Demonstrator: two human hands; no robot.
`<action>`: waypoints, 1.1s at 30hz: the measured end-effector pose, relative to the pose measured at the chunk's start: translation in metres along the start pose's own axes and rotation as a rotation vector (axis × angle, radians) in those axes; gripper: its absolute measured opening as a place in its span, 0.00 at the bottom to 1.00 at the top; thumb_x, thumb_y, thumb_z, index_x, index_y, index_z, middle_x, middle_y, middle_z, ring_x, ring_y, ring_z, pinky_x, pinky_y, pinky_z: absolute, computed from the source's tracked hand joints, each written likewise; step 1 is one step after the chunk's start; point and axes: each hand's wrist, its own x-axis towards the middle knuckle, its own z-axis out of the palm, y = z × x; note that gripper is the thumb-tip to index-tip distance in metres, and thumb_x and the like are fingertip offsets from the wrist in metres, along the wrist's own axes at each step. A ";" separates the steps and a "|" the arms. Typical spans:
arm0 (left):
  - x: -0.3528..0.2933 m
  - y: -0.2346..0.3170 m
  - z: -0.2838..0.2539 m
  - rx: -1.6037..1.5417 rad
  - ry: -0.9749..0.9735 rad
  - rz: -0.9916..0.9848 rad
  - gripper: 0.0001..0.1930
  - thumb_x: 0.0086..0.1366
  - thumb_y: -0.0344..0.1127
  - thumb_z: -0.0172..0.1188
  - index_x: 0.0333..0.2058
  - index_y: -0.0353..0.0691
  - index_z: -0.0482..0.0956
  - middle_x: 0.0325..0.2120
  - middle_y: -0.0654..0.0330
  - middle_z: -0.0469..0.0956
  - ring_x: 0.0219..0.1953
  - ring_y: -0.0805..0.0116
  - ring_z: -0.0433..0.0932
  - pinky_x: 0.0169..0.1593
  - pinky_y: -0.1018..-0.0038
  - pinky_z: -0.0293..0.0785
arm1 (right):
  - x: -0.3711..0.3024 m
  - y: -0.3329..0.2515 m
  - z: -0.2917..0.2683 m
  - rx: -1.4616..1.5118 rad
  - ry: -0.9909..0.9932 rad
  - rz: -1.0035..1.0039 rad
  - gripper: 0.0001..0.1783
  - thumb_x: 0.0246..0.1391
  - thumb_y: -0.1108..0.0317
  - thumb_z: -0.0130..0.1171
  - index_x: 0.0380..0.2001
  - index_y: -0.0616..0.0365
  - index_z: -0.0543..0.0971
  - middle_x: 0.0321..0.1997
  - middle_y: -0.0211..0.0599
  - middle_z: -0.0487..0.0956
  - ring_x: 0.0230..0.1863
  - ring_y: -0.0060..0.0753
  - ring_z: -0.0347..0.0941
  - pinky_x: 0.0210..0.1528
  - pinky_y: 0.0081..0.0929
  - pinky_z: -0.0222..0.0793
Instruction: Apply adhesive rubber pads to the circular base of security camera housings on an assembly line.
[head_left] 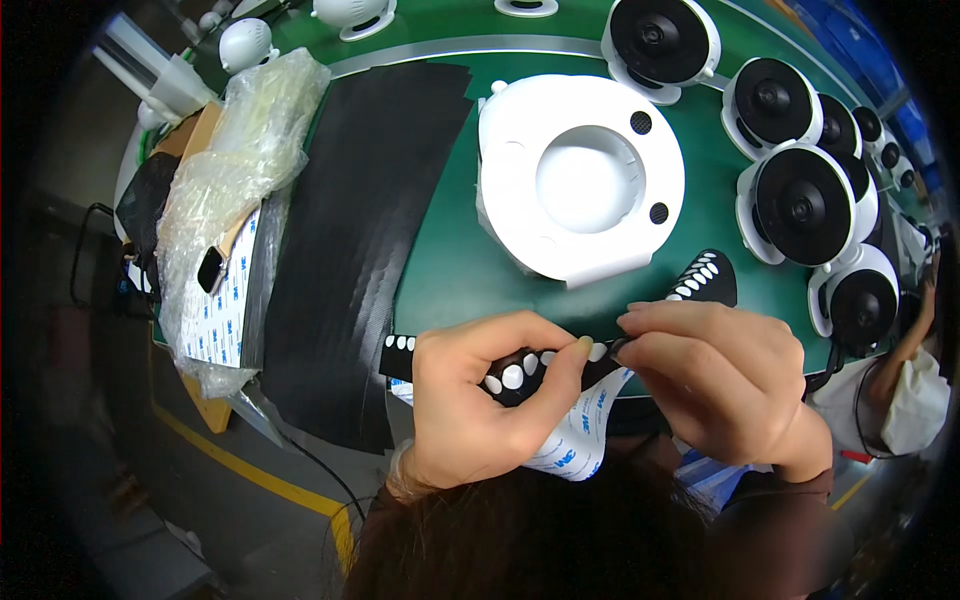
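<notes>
My left hand (475, 400) is closed, with thumb and forefinger pinching a black strip (522, 390) dotted with white ovals. Nearby, my right hand (715, 375) is also closed, its fingertips together over a small dark bit at the strip's edge, mostly hidden by the fingers. Beyond my right hand, a black piece with a row of white ovals (705, 275) shows; whether it joins the strip is hidden. White backing paper (575, 440) with blue print hangs below my hands. A white round housing (510, 150) with a deep circular recess and two black mesh spots lies just beyond them.
A wide black sheet (340, 230) covers the green table's left part. Left of it are bubble wrap (240, 150), printed backing sheets (215, 325) and a watch (211, 270). Several white units with black round faces (800, 205) crowd the right. Another person's arm (905, 340) shows far right.
</notes>
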 end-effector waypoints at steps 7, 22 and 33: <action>-0.001 0.000 -0.002 0.018 0.001 0.007 0.02 0.47 0.22 0.60 0.21 0.32 0.75 0.14 0.63 0.74 0.17 0.83 0.71 0.21 0.86 0.63 | 0.007 0.000 -0.005 0.142 -0.103 0.171 0.11 0.31 0.78 0.61 0.25 0.60 0.75 0.30 0.38 0.77 0.25 0.33 0.75 0.24 0.22 0.69; 0.000 -0.029 0.014 0.204 0.197 0.344 0.08 0.45 0.22 0.62 0.26 0.38 0.78 0.38 0.55 0.71 0.15 0.76 0.70 0.21 0.81 0.65 | 0.050 0.002 0.013 0.225 0.017 0.391 0.05 0.42 0.82 0.56 0.26 0.66 0.74 0.28 0.36 0.75 0.26 0.20 0.69 0.30 0.15 0.65; 0.006 -0.029 0.013 0.137 0.213 0.399 0.07 0.44 0.23 0.62 0.25 0.38 0.76 0.35 0.59 0.73 0.19 0.67 0.74 0.22 0.77 0.68 | 0.054 0.000 0.016 0.154 -0.014 0.394 0.04 0.41 0.82 0.56 0.23 0.64 0.74 0.24 0.31 0.73 0.24 0.17 0.66 0.27 0.12 0.59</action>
